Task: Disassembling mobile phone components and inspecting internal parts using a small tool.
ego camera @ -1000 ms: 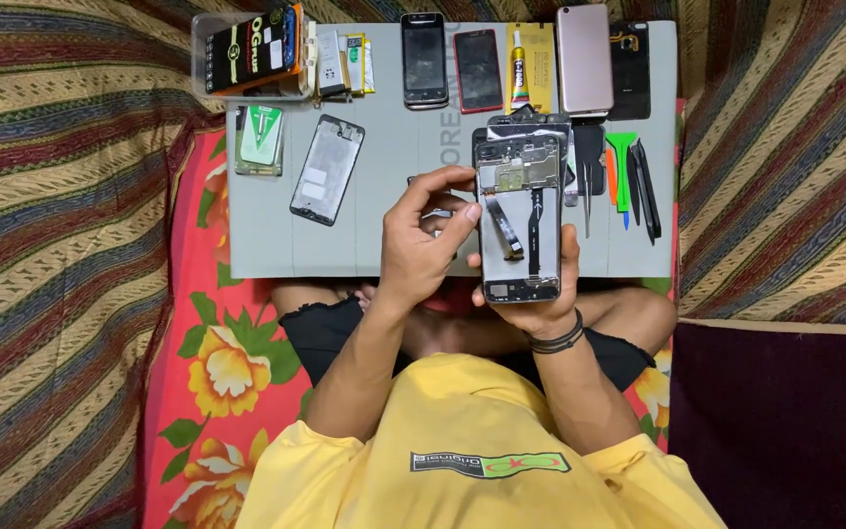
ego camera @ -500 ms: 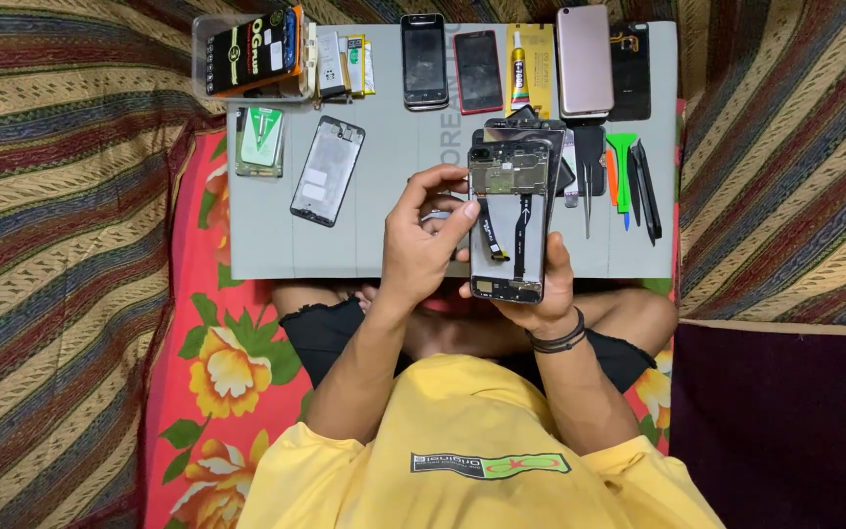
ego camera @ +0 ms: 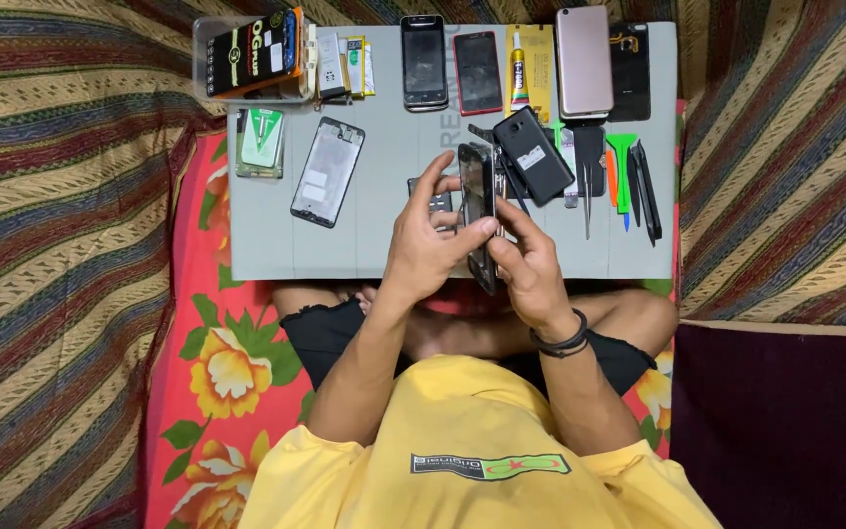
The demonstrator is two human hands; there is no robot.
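I hold an opened black phone [ego camera: 479, 196] edge-on above the grey work mat [ego camera: 384, 240], its thin side facing the camera. My left hand [ego camera: 431, 235] grips its left side, thumb across the edge. My right hand [ego camera: 526, 260] supports it from the right and below, a black band on that wrist. A small dark part [ego camera: 430, 199] lies on the mat just under my left fingers. A black phone back [ego camera: 533, 155] lies tilted just beyond the held phone.
Along the mat's far edge lie several phones [ego camera: 424, 61], a pink phone [ego camera: 583, 61], a glue tube [ego camera: 518, 59] and a clear box [ego camera: 252, 54] of parts. A bare frame [ego camera: 326, 171] lies left. Tweezers [ego camera: 587, 201] and pry tools [ego camera: 622, 167] lie right.
The phone has been turned from lying face-up with its insides showing to standing on edge. Both hands have shifted left with it, and the black phone back now shows beyond it.
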